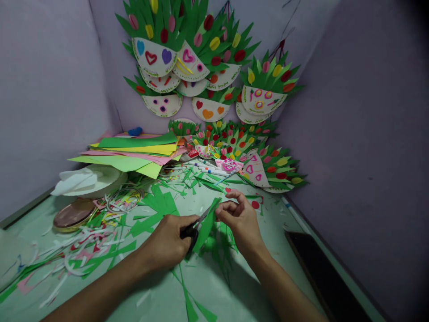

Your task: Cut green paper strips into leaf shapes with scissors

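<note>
Black-handled scissors [190, 232] are gripped in my left hand [169, 241], their blades pointing up and away along a green paper strip [207, 230]. My right hand [239, 219] pinches that strip near its upper end, between thumb and fingers. The strip tapers to a point close to the blade tips. Beneath both hands, green paper offcuts [191, 308] lie on the pale green tabletop [234, 293]. Left of the scissors is a cluster of cut green paper leaves [161, 201].
Stacked coloured paper [134, 154] and paper plates [107, 181] sit at back left, near a round tape roll [75, 214] and scraps. Markers [211, 166] lie farther back. A dark phone-like slab [321, 273] is at right. Decorated half-plates [156, 58] hang on the wall.
</note>
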`<action>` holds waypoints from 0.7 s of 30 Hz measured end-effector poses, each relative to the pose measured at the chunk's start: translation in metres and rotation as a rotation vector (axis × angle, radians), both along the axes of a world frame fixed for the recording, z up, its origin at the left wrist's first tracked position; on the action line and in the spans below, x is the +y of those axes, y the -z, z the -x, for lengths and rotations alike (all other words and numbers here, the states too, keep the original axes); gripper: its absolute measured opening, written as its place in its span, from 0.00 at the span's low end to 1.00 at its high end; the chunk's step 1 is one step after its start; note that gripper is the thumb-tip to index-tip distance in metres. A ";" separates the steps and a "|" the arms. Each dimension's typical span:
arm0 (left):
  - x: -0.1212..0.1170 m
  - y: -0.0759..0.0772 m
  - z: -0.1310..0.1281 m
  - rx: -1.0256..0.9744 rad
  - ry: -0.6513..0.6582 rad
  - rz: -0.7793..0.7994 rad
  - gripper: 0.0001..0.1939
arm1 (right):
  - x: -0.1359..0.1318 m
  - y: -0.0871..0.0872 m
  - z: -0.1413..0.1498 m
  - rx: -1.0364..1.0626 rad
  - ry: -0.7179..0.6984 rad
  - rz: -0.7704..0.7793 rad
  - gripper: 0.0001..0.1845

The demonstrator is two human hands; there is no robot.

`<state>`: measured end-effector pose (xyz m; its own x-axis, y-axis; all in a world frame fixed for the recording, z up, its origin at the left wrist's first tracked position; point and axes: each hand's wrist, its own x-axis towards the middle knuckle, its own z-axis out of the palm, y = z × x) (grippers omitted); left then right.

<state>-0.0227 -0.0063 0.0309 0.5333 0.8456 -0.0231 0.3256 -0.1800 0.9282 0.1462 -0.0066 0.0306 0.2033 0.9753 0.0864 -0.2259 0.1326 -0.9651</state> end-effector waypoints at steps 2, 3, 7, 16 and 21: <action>0.000 0.000 -0.002 -0.059 0.011 0.064 0.09 | 0.000 0.000 0.000 -0.003 0.002 0.004 0.23; 0.000 0.000 -0.003 -0.088 0.025 0.110 0.09 | 0.001 0.001 0.000 -0.001 0.003 0.009 0.22; 0.001 -0.001 -0.006 -0.152 0.059 0.345 0.09 | 0.002 0.001 -0.001 0.008 0.014 0.050 0.22; 0.010 -0.001 -0.002 -0.224 -0.187 0.539 0.30 | 0.004 -0.004 -0.005 -0.024 0.036 0.154 0.23; 0.013 -0.002 -0.004 -0.192 -0.274 0.506 0.28 | 0.006 -0.005 -0.014 -0.040 0.033 0.161 0.24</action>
